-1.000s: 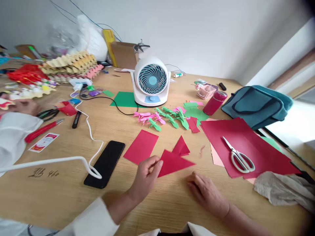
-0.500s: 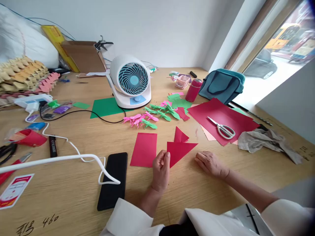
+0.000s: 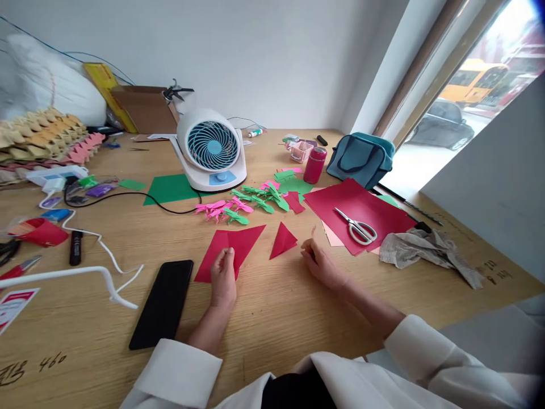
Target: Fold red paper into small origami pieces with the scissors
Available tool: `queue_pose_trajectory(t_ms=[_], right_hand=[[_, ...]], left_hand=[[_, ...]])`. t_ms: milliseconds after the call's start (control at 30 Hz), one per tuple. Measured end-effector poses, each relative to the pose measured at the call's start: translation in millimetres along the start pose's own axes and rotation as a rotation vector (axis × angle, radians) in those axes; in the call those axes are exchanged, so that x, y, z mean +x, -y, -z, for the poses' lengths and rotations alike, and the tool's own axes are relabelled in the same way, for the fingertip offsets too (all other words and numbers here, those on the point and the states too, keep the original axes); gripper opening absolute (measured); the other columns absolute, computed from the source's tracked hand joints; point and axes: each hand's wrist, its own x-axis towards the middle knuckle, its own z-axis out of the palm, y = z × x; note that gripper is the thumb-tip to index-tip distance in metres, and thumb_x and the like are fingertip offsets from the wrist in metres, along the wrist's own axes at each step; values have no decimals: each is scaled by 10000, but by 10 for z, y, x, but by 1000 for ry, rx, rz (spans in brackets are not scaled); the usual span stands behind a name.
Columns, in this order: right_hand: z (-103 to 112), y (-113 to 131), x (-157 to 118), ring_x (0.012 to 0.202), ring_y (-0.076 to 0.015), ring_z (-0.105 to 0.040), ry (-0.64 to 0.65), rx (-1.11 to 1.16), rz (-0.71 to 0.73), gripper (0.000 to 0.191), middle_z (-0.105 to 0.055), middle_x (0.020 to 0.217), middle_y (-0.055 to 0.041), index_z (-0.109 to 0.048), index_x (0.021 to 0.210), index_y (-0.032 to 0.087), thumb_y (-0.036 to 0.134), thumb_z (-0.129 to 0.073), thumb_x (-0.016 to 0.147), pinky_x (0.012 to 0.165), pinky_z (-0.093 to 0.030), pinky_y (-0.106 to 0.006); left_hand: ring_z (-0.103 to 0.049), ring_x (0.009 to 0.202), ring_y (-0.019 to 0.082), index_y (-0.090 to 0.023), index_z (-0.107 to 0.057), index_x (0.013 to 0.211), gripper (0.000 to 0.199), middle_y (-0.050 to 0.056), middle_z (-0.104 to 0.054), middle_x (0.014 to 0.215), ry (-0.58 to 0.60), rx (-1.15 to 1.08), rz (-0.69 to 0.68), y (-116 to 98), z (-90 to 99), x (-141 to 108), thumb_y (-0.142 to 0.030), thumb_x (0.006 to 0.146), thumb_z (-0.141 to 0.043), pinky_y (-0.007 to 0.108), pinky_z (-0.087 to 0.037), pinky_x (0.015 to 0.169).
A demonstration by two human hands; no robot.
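My left hand [image 3: 223, 275] pinches a red paper triangle [image 3: 251, 237] between thumb and fingers. That triangle overlaps a red rectangular sheet [image 3: 204, 271] on the table. Just to the right lies a smaller folded red paper piece [image 3: 283, 241], with a raised flap, touched by neither hand. My right hand [image 3: 322, 264] rests on the table beside this piece, its fingers curled in, and nothing shows in them. Behind the papers are several pink [image 3: 213, 209] and green folded paper figures [image 3: 259, 200].
White-handled scissors [image 3: 360, 230] lie on large red sheets [image 3: 332, 199] at right, near a crumpled grey cloth [image 3: 409, 250]. A fan [image 3: 213, 150], red flask [image 3: 315, 165] and teal bag [image 3: 361, 159] stand behind. A black phone [image 3: 162, 304] and white cable [image 3: 102, 271] lie left.
My left hand has carried the red triangle left, off the small folded piece and over the rectangular sheet. My right hand has curled more and come slightly nearer the small piece. The view has shifted.
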Motion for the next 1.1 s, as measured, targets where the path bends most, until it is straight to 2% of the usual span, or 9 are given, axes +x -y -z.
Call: queue_pose_trajectory(t_ms=[200, 400, 567, 633, 700, 800, 933, 1033, 1100], right_hand=[[26, -235, 371, 496, -139, -408, -12, -44, 6, 358, -448, 538, 29, -344, 630, 236, 369, -466, 940, 542, -303, -278], [7, -391, 355, 634, -167, -544, -112, 128, 18, 92, -592, 716, -12, -488, 813, 219, 219, -456, 899, 620, -396, -284], [37, -400, 324, 493, -131, -415, -101, 169, -63, 323, -451, 540, 36, -385, 637, 232, 349, -542, 894, 510, -318, -267], [68, -382, 317, 523, -138, -444, -96, 172, -53, 256, -474, 576, 26, -442, 697, 224, 332, -500, 921, 526, -340, -268], [93, -345, 310, 600, -152, -515, -45, 203, -19, 84, -555, 692, 3, -526, 932, 210, 259, -458, 932, 577, -395, -271], [81, -251, 318, 703, -162, -587, 77, 242, 4, 250, -623, 830, -18, -480, 1187, 221, 235, -456, 939, 672, -451, -288], [-92, -125, 411, 691, -163, -600, 58, 227, -127, 264, -634, 798, -4, -517, 1156, 230, 345, -548, 920, 692, -458, -296], [-246, -98, 497, 604, -143, -561, -7, 180, -234, 231, -605, 730, 23, -549, 1086, 225, 275, -586, 864, 665, -444, -290], [-278, -110, 518, 579, -134, -534, -46, 197, -236, 200, -561, 678, 40, -557, 1045, 217, 219, -566, 845, 664, -437, -286]], left_hand=[[-424, 629, 123, -196, -515, 682, 363, -37, -463, 648, 3, 64, -16, 17, -78, 17, -531, 758, -631, 220, -378, 589], [-418, 609, 106, -189, -532, 706, 303, -49, -466, 648, 34, 138, -33, -26, -276, 120, -466, 764, -641, 206, -353, 577], [-439, 622, 109, -190, -539, 775, 258, -50, -478, 669, 107, 184, -54, -18, -468, 176, -436, 798, -613, 207, -360, 593], [-462, 645, 116, -188, -551, 794, 219, -41, -497, 692, 128, 221, -87, 16, -504, 171, -399, 810, -609, 215, -375, 618], [-499, 677, 127, -189, -566, 849, 175, -28, -536, 731, 133, 263, -132, 52, -518, 156, -357, 820, -606, 228, -402, 655], [-570, 743, 146, -193, -551, 992, 208, 2, -598, 823, 115, 251, -149, 85, -521, 140, -319, 834, -595, 247, -445, 702], [-584, 740, 142, -199, -488, 1110, 283, 8, -592, 847, 96, 227, -149, 97, -525, 143, -289, 857, -577, 248, -464, 698], [-571, 718, 135, -203, -456, 1172, 342, 6, -570, 866, 76, 266, -161, 116, -516, 150, -273, 858, -573, 243, -462, 670], [-564, 713, 134, -204, -467, 1172, 329, 12, -568, 890, 77, 323, -179, 131, -501, 149, -261, 862, -559, 249, -465, 670]])
